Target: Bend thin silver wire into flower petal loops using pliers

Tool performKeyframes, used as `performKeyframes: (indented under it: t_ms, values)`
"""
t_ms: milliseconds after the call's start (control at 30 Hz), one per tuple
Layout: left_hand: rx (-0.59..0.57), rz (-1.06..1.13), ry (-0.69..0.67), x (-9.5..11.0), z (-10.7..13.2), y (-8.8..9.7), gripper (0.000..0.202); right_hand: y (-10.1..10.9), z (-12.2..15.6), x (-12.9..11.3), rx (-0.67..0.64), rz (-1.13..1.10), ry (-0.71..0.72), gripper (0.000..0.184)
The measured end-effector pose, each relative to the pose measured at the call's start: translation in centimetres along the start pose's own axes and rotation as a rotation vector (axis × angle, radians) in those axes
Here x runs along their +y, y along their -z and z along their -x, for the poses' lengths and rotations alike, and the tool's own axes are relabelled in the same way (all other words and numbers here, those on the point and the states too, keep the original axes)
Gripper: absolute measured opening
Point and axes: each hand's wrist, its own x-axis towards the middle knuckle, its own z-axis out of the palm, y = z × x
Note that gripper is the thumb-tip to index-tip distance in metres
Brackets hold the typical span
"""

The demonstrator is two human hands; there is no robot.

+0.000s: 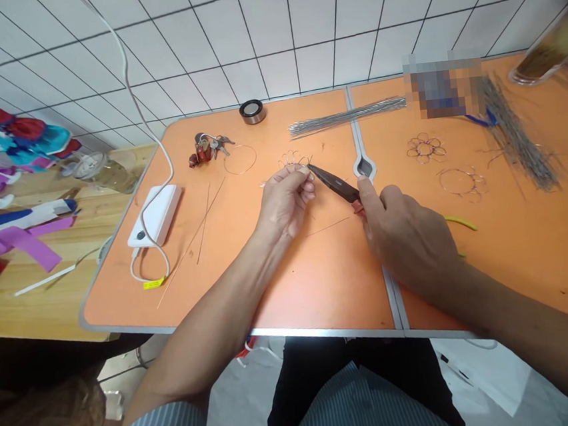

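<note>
My left hand (285, 196) is closed in a pinch on a small looped wire flower (293, 158) over the orange table (280, 280). My right hand (407, 234) is wrapped round the red handles of needle-nose pliers (334, 183). The dark jaws of the pliers point left and meet the wire at my left fingertips. Loose straight wires (204, 214) lie on the table to the left of my left hand.
Two finished wire flowers (426, 148) lie at the right, beside a wire bundle (517, 133). Another bundle (345, 117), a tape roll (252, 111), keys (207, 147) and a wire ring (239, 159) sit at the back. A white power bank (155, 214) with cable lies left.
</note>
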Motion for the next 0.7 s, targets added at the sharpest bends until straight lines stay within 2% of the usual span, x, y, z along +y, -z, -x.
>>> performKeyframes:
  t_ms: [67,133,233,300,333,367,467,533,600,700]
  values:
    - [0.003,0.0,-0.014,-0.1,0.0,0.0,0.023,0.6,-0.2,0.1,-0.093,-0.147,-0.023,0.042]
    - [-0.001,-0.002,-0.024,-0.2,0.0,0.0,0.023,1.7,-0.7,0.4,-0.324,-0.447,-0.101,0.03]
    - [-0.023,0.0,-0.056,-0.3,0.1,0.1,0.021,2.9,-1.5,0.9,-0.677,-0.969,-0.249,0.034]
    - [-0.021,-0.001,-0.075,-0.3,0.1,0.1,0.021,2.7,-1.7,1.0,-0.759,-1.068,-0.273,0.039]
    - [-0.013,-0.004,-0.074,-0.3,0.1,0.1,0.021,2.3,-1.6,1.0,-0.71,-0.985,-0.24,0.037]
    - [-0.002,-0.007,-0.066,-0.2,0.1,0.1,0.022,1.7,-1.5,1.0,-0.604,-0.828,-0.195,0.035]
    - [0.013,0.0,-0.018,-0.1,0.0,0.0,0.023,-0.2,-0.7,0.7,-0.129,-0.195,-0.027,0.041]
    - [0.007,0.011,-0.002,-0.1,0.0,0.0,0.024,-0.8,-0.3,0.5,0.008,0.048,0.035,0.05]
    - [-0.004,0.023,-0.01,0.1,-0.1,0.1,0.024,-0.7,-0.2,0.3,0.004,0.084,0.05,0.051]
    - [-0.031,0.046,-0.025,0.2,-0.1,0.2,0.025,0.2,-0.8,0.3,-0.145,-0.116,0.031,0.037]
